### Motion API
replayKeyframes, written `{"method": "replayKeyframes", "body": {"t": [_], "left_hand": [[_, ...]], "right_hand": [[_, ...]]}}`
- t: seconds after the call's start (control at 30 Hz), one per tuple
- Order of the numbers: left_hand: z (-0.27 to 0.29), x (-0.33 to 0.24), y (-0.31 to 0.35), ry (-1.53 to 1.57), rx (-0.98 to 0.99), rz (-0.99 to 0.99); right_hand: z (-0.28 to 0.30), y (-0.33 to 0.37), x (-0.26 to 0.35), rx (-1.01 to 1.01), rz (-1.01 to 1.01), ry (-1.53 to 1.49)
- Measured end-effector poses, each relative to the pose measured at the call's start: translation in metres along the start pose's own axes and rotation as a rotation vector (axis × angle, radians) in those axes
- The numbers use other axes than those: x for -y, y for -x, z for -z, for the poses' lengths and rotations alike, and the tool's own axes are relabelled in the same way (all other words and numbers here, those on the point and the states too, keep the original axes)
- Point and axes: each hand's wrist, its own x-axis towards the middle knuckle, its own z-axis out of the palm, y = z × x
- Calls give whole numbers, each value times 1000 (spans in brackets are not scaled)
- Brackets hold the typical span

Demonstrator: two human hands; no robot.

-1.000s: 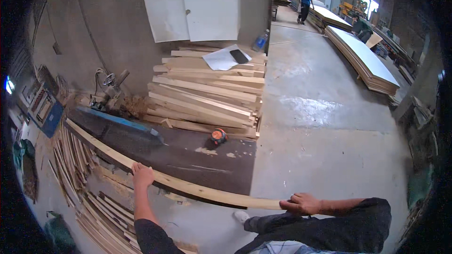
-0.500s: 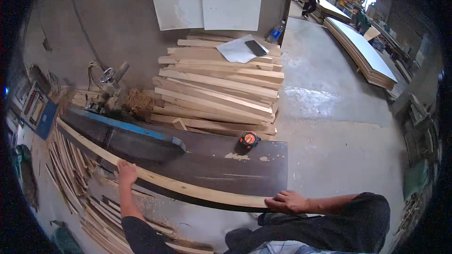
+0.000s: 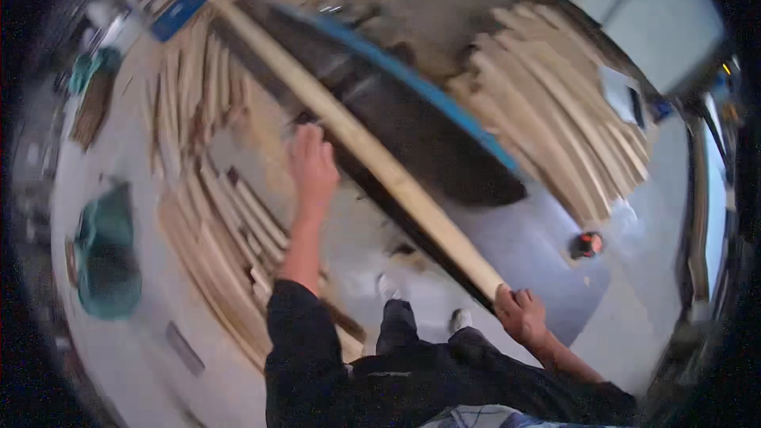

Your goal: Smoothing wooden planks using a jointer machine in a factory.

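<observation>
A long, narrow wooden board [image 3: 380, 173] runs slantwise along the near edge of the dark machine table [image 3: 547, 269]. Its near end is in my right hand [image 3: 521, 315], whose fingers curl over it. My left hand [image 3: 314, 165] is off the board, just beside its left edge, with the fingers stretched forward and somewhat blurred; nothing shows in it. Along the table, past the board, runs a blue-edged guide rail [image 3: 412, 79]. An orange and black tape measure [image 3: 587, 245] lies on the table's right part.
A stack of wooden strips [image 3: 555, 103] stands beyond the table, with paper and a dark phone [image 3: 636, 106] on it. Offcut strips [image 3: 214, 261] cover the floor at left. Further left are a green sack [image 3: 109, 254] and, at the far end, a blue panel [image 3: 179, 13].
My view has swung left, so the scene appears rotated. My left hand has come off the board; my right hand still holds its near end.
</observation>
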Motion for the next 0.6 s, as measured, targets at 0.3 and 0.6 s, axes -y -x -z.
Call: {"method": "replayKeyframes", "body": {"t": [0.3, 0.6], "left_hand": [[65, 38, 295, 354, 374, 935], [98, 47, 486, 344, 540, 1000]], "right_hand": [[-28, -188, 76, -88, 103, -2], [-82, -401, 152, -122, 144, 66]]}}
